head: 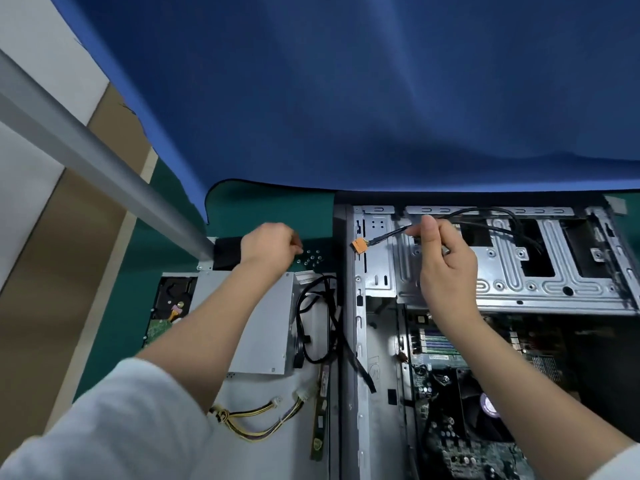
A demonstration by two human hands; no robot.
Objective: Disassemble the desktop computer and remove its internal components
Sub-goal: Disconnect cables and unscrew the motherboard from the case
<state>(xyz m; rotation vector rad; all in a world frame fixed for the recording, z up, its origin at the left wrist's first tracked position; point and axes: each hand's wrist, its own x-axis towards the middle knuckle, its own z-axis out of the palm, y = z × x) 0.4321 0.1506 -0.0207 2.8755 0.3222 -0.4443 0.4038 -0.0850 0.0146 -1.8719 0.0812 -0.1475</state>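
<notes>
1. Desktop computer case lies open on its side on the green surface, filling the right half of the view; its bare metal drive cage is at the far end and the motherboard lies nearer the person.
2. Blue cloth hangs behind the surface, and a grey metal bar slants down on the left.
3. Left of the case, a grey power supply rests on a white panel, with its yellow and black wire bundle spread toward the person.
4. A hard drive lies just left of the power supply.
5. A black cable loops beside the power supply, and a memory stick lies along the case's edge.
6. Right hand is raised over the drive cage, its grip closed on a thin black lead, pinched between thumb and fingers; the lead ends in an orange connector hanging free just left of the hand.
7. Left hand is curled beside a cluster of small screws on the surface; I cannot tell whether its grip holds anything.
</notes>
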